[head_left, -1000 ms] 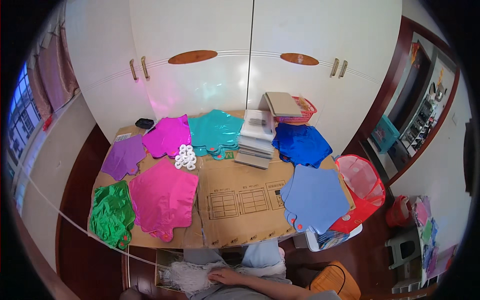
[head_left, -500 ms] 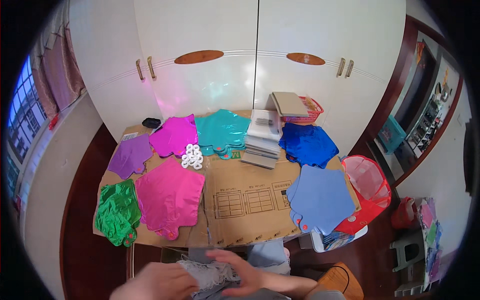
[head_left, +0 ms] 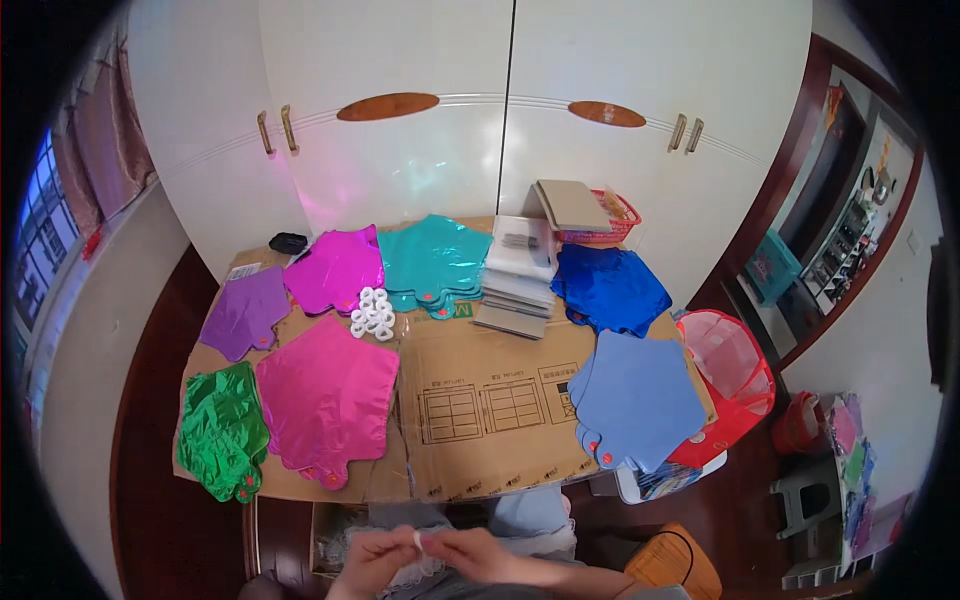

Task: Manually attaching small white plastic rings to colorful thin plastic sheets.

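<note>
My left hand (head_left: 374,557) and my right hand (head_left: 468,555) meet low in the middle, over my lap and in front of the table edge. Their fingertips pinch a small white loop (head_left: 419,541) between them; it may be one of the white rings, but it is too small to be sure. A cluster of small white rings (head_left: 372,314) lies on the cardboard-covered table (head_left: 470,360). Around it are flat star-shaped foil balloons: pink (head_left: 328,400), magenta (head_left: 338,270), purple (head_left: 243,312), green (head_left: 222,425), teal (head_left: 435,260), bright blue (head_left: 612,288) and pale blue (head_left: 640,395).
A stack of clear packets and cards (head_left: 518,280) stands at the back, beside a red basket (head_left: 620,220) with a grey-brown board on it. A red bag (head_left: 728,375) and white bin (head_left: 640,490) are at the right edge. Lower right are a wooden stool (head_left: 680,565) and grey stool (head_left: 808,500).
Both hands, spread apart and blurred before, have come together, fingertips now closed on the small white loop. The view has shifted slightly; the things on the table stay in place.
</note>
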Motion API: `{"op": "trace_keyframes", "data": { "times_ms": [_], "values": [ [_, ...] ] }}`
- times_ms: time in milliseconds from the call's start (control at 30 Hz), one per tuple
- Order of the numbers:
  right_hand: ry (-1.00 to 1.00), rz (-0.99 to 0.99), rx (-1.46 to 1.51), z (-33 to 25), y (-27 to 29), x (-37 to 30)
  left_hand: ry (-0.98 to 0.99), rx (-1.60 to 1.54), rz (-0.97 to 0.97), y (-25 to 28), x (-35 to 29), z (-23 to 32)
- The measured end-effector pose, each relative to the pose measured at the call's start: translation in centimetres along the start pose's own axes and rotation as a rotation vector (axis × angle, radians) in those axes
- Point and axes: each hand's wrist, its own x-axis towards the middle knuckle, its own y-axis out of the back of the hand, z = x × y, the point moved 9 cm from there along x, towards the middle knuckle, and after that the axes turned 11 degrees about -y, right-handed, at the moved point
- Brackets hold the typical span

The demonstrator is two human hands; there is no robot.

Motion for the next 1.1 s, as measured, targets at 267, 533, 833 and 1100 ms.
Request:
{"op": "trace_keyframes", "data": {
  "times_ms": [267,533,833,1100],
  "values": [
    [0.012,0.046,-0.079,-2.3,1.9,-0.5,-0.232,0.141,-0.107,0.1,-0.8,-0.5],
    [-0.044,-0.059,-0.025,-1.6,1.1,-0.5,-0.215,0.092,-0.153,0.0,-0.9,-0.7],
    [-0.032,-0.080,0.013,-0.4,0.3,-0.5,-0.104,-0.147,-0.066,0.2,-2.1,-2.1],
    [-0.047,-0.017,0.048,-1.4,1.5,-0.8,-0.245,0.005,-0.231,-1.2,-1.6,0.2]
  ]
}}
